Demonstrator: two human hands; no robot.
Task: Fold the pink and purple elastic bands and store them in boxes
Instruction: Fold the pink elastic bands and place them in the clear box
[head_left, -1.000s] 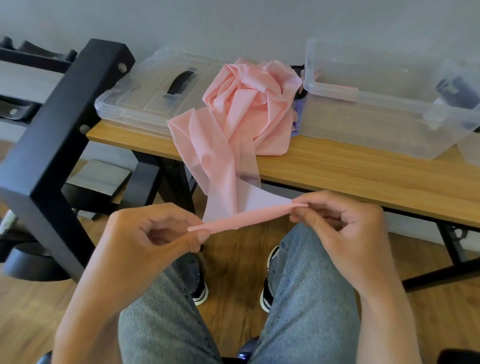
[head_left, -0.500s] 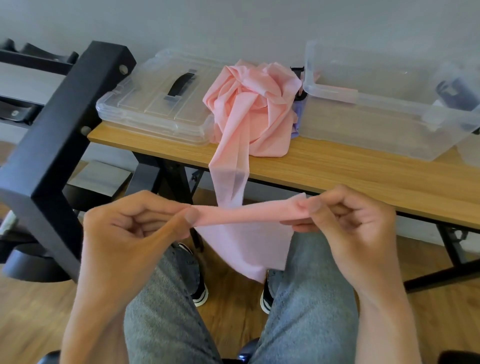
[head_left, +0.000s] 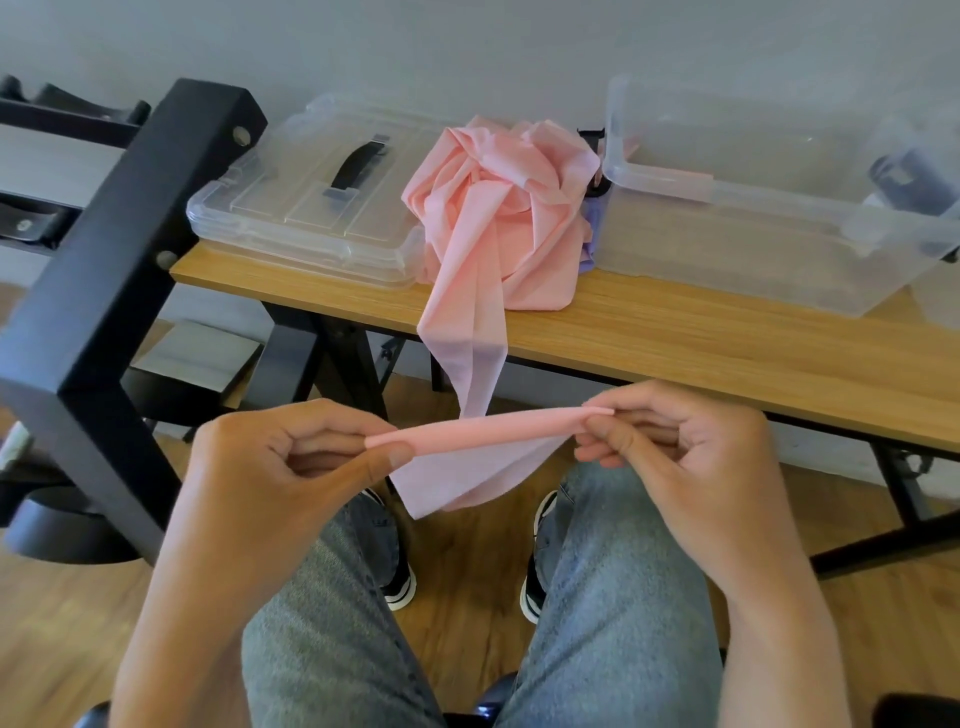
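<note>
- Over the lap, the left hand (head_left: 291, 467) and right hand (head_left: 691, 457) each pinched one end of a folded edge of the pink band (head_left: 493, 228), drawn level between them.
- Most of the band lay crumpled on the wooden bench (head_left: 727, 353), one strip trailing over the edge to the hands.
- Judged step: early folding of the pink band.
- A sliver of purple band (head_left: 591, 234) showed behind the heap.
- Next called for drawing more length off the bench and laying fold on fold, before the open clear box (head_left: 753, 249) received it.
</note>
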